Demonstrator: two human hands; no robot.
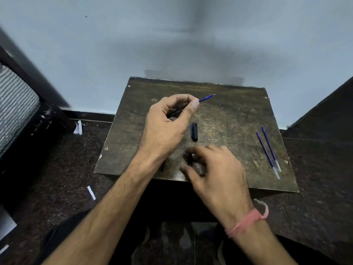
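Note:
My left hand (168, 119) grips a black pen barrel (174, 113) above a worn wooden board (229, 115); a blue refill (207, 97) sticks out past my thumb, tip up and to the right. A black pen cap (194, 131) lies on the board just right of that hand. My right hand (215, 169), blurred, hovers low over the board's near edge with fingers loosely curled around a small dark part (190, 159); whether it is pinched is unclear. Two spare blue refills (268, 150) lie side by side at the board's right edge.
The board rests on a dark speckled floor (57, 178) against a pale wall (172, 44). White paper scraps (91, 192) lie on the floor at left. A dark frame with striped fabric (17, 104) stands far left, a dark slanted panel (324, 115) far right.

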